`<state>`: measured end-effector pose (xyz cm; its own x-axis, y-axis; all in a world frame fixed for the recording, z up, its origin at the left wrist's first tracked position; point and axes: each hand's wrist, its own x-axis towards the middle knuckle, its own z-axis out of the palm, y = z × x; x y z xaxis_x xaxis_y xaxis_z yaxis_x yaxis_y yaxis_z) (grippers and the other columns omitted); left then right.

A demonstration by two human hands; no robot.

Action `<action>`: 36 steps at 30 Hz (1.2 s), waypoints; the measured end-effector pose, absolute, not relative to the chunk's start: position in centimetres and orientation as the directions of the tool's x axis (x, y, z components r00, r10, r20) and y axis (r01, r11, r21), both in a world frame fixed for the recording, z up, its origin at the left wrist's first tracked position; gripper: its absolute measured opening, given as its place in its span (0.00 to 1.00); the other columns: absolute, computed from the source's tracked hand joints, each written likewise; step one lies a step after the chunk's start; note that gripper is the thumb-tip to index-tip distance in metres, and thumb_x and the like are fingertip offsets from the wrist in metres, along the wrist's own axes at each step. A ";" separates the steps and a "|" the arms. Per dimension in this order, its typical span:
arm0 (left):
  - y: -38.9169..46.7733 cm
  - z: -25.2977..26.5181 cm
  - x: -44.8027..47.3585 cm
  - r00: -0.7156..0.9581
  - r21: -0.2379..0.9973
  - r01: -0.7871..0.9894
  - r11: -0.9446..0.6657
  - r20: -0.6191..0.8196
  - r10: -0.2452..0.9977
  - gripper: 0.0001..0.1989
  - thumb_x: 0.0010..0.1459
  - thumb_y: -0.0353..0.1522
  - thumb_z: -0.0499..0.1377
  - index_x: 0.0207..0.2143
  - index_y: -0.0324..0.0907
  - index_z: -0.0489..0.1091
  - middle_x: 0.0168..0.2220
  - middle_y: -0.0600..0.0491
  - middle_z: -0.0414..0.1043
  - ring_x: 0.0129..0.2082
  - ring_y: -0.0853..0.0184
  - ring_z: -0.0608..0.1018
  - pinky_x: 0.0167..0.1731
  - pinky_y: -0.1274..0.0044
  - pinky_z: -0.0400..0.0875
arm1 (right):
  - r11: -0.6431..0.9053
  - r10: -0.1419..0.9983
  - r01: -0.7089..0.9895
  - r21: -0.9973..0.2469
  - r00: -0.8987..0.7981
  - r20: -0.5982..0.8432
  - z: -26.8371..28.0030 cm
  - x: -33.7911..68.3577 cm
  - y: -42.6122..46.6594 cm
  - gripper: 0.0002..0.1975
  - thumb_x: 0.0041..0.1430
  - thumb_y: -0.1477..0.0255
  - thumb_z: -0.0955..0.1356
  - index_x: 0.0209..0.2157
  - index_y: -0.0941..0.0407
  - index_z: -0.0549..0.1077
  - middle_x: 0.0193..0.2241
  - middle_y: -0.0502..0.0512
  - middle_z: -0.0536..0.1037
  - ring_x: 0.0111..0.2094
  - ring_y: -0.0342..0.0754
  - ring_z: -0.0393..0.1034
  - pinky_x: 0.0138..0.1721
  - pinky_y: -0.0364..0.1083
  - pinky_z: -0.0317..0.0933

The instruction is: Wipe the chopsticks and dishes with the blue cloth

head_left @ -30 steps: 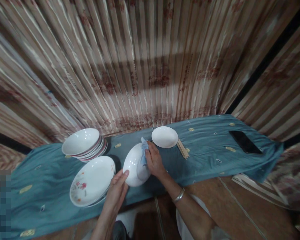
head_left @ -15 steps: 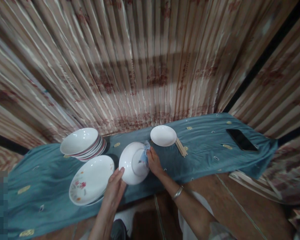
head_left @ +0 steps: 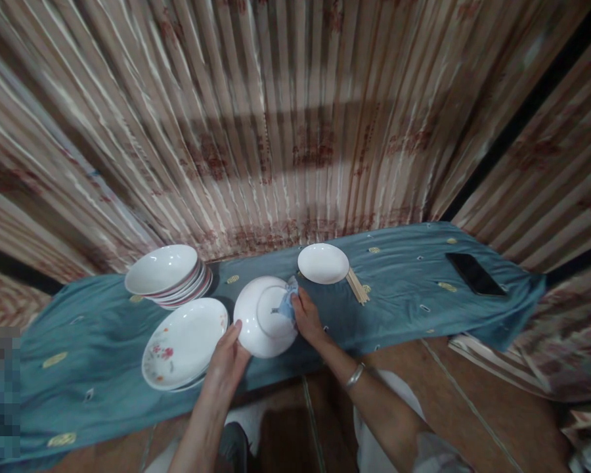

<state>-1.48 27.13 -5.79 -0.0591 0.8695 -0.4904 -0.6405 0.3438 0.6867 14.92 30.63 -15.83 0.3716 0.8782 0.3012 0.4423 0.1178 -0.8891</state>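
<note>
A white plate (head_left: 256,332) is held up over the near edge of the table, its underside with the foot ring and a small dark mark facing me. My left hand (head_left: 230,355) grips its left rim, thumb on the underside. At the right rim my right hand (head_left: 306,315) pinches a light blue cloth (head_left: 289,301) against the plate. Just left of it lie stacked floral plates (head_left: 187,341), the top one with red and orange flowers. Behind those rises a stack of white bowls (head_left: 162,270) with reddish bands.
A white oval-looking dish (head_left: 323,263) sits beyond my right hand, with several wooden chopsticks (head_left: 358,287) beside it. A black phone (head_left: 475,274) lies toward the right end of the teal tablecloth (head_left: 398,315). A patterned curtain (head_left: 295,131) hangs behind the table.
The plate stays in my left hand. My right hand and the cloth have shifted slightly at its right rim, the cloth spreading a little over the underside. The view has moved slightly.
</note>
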 end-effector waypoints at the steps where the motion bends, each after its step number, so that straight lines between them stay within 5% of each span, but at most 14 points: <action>1: 27.2 -5.8 -1.4 -0.058 0.682 -0.643 0.348 -0.496 0.866 0.15 0.57 0.21 0.53 0.46 0.30 0.70 0.28 0.46 0.79 0.31 0.65 0.80 0.41 0.74 0.74 | 0.129 0.876 0.447 -0.886 0.367 0.312 -15.9 15.0 30.5 0.21 0.63 0.64 0.56 0.53 0.57 0.68 0.49 0.60 0.74 0.51 0.51 0.68 0.52 0.51 0.61; 10: 27.0 -5.2 -0.8 0.047 0.575 -0.698 0.427 -0.558 0.829 0.21 0.61 0.23 0.49 0.56 0.29 0.61 0.36 0.41 0.78 0.40 0.61 0.80 0.44 0.71 0.74 | 0.148 0.884 0.468 -0.871 0.332 0.329 -15.6 16.2 28.7 0.21 0.62 0.63 0.57 0.51 0.57 0.68 0.48 0.60 0.74 0.49 0.52 0.69 0.52 0.52 0.61; 25: 27.1 -6.9 -0.1 0.083 0.589 -0.655 0.474 -0.567 0.819 0.19 0.60 0.24 0.51 0.54 0.27 0.63 0.33 0.41 0.78 0.33 0.62 0.81 0.39 0.73 0.75 | 0.168 0.883 0.679 -0.714 0.218 0.415 -17.0 17.8 24.6 0.21 0.64 0.67 0.55 0.53 0.59 0.65 0.49 0.65 0.74 0.50 0.55 0.69 0.50 0.54 0.63; 36: 27.4 -6.7 -0.1 0.085 0.582 -0.660 0.475 -0.571 0.817 0.20 0.61 0.24 0.49 0.56 0.28 0.61 0.33 0.43 0.79 0.31 0.65 0.80 0.40 0.74 0.75 | 0.264 0.881 0.695 -0.668 0.108 0.461 -18.0 17.1 21.7 0.25 0.63 0.72 0.57 0.62 0.58 0.55 0.58 0.64 0.64 0.60 0.53 0.58 0.57 0.56 0.58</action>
